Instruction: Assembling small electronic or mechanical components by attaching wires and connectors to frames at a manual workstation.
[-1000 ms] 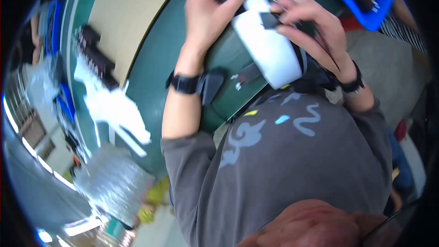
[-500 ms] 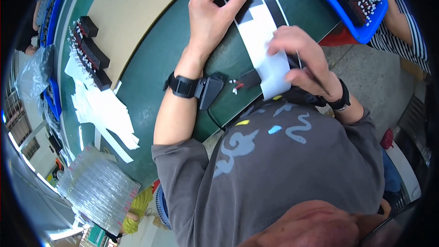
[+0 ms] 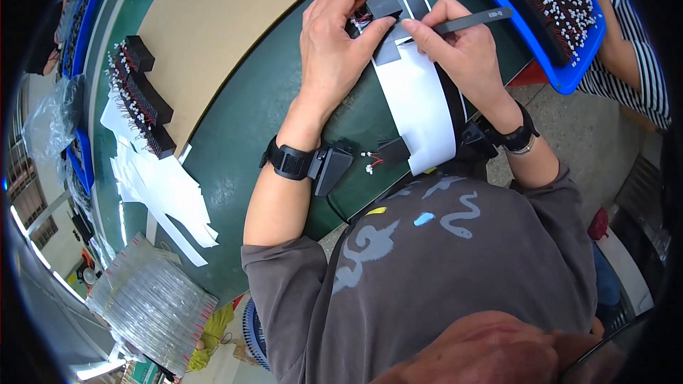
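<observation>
My left hand (image 3: 331,46) pinches a small black block (image 3: 384,4) with wires at its left side between thumb and fingers. The block rests at the upper part of a white backing sheet (image 3: 420,110) that bears dark grey patches. Close by on the right, my right hand (image 3: 462,50) grips dark tweezers (image 3: 478,20), their tips down at the sheet beside a grey patch (image 3: 388,52). A second black block (image 3: 393,149) with red wires and white connectors lies near the table edge, against the sheet's lower left.
A blue tray (image 3: 567,75) of wired black blocks stands at the far right, near a person in a striped sleeve (image 3: 633,53). On the left, a row of wired blocks (image 3: 149,99) sits along a brown board (image 3: 213,28), above white paper strips (image 3: 167,192). A clear-wrapped bundle (image 3: 153,302) is lower left.
My right hand has moved up and forward, bringing the tweezers to the sheet beside the block. My left hand stays on the block. The whole view has shifted slightly.
</observation>
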Motion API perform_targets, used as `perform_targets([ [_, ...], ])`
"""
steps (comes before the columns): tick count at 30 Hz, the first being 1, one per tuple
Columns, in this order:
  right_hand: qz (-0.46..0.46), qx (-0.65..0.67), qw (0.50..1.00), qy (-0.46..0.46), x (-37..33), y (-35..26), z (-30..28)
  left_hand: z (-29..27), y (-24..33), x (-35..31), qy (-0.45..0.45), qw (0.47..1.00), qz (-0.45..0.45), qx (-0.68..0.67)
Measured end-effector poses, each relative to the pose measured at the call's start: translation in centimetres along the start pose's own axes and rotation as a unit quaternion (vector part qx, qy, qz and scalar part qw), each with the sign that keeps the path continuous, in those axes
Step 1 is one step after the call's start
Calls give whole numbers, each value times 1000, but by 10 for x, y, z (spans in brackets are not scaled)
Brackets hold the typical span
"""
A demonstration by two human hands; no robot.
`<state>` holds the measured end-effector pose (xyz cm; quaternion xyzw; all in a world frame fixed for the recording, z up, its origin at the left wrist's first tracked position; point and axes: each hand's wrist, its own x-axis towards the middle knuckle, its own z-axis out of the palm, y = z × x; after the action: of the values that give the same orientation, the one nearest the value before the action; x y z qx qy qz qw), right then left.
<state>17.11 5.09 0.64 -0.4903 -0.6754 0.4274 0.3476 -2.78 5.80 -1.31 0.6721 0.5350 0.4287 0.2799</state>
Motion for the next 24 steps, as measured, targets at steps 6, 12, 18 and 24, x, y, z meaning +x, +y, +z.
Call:
perform_targets([
  [6, -27, 4, 1000, 9, 1, -2, 3, 1, -1, 0, 1, 1000, 0, 6],
  [12, -52, 64, 996, 16, 0, 4, 1, 1, -4, 0, 1, 999, 34, 41],
  [18, -37, 9, 999, -3, 1, 2, 1, 1, 2, 0, 5, 1000, 11, 21],
  [24, -266, 13, 964, 7, -13, -2, -4, -2, 1, 1, -9, 998, 22, 53],
])
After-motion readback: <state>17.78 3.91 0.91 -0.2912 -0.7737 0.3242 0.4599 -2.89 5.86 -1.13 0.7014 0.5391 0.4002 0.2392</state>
